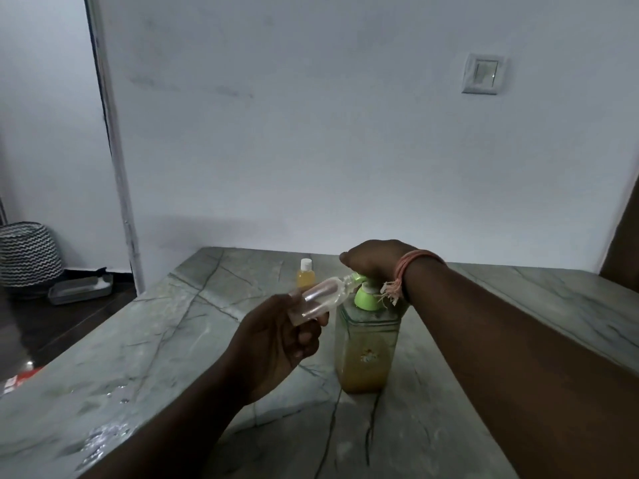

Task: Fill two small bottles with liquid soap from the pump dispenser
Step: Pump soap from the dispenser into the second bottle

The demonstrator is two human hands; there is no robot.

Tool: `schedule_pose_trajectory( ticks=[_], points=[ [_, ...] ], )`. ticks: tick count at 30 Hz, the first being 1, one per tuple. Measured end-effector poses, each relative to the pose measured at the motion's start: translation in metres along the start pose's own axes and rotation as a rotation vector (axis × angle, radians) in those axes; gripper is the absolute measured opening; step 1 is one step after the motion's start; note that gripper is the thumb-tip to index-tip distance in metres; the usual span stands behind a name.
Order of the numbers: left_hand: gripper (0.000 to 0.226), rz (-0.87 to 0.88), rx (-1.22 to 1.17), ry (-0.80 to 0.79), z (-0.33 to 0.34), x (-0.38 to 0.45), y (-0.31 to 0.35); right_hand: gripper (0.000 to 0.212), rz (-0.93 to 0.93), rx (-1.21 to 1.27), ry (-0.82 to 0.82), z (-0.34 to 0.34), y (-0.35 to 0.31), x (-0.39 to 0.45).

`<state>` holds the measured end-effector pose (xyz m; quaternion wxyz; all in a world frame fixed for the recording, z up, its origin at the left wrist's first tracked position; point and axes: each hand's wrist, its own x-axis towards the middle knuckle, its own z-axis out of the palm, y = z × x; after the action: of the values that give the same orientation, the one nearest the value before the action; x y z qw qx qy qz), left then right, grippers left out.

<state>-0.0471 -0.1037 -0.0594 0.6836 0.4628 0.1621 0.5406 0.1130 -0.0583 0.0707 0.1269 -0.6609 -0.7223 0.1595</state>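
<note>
Nearest, the left hand (276, 344) grips the empty small bottle (320, 299), tilted, its mouth at the green nozzle. Just beyond, the right hand (375, 262) is closed down over the head of the pump dispenser (366, 350) standing on the counter (155, 340). Press slowly, keeping the mouth seated against the spout so nothing dribbles. Past both hands stands the filled bottle (306, 276), capped.

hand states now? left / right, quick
Left hand: closed around the small clear bottle, tilted with its mouth at the pump spout.
Right hand: closed over the green pump head of the soap dispenser.
</note>
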Motion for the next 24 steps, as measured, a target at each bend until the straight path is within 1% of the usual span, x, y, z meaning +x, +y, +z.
schedule_pose_trajectory(
  ticks=[2,5,9,12,16,20,24],
  points=[
    [0.051,-0.01,0.021,-0.001,-0.002,0.0,0.0,0.04,0.0,-0.027,0.002,0.003,0.003,0.001],
    [0.037,-0.007,0.064,0.054,-0.003,0.001,-0.001,0.036,-0.019,-0.064,0.004,0.01,0.003,0.004],
    [0.048,-0.023,0.124,0.09,-0.002,0.004,-0.003,0.042,-0.022,-0.093,-0.013,0.002,0.001,0.005],
    [0.033,0.006,0.158,0.1,-0.004,0.005,-0.004,0.052,-0.032,-0.137,-0.013,-0.002,-0.001,0.007],
    [0.024,0.022,0.198,0.119,-0.002,0.005,-0.006,0.041,-0.048,-0.12,0.003,0.005,0.003,0.006],
    [0.024,0.024,0.199,0.139,0.005,0.005,-0.007,0.042,-0.025,-0.095,-0.029,0.004,0.002,0.004],
    [0.024,0.025,0.186,0.151,0.004,0.006,-0.007,0.053,-0.045,-0.126,-0.018,-0.002,-0.001,0.008]
  ],
)
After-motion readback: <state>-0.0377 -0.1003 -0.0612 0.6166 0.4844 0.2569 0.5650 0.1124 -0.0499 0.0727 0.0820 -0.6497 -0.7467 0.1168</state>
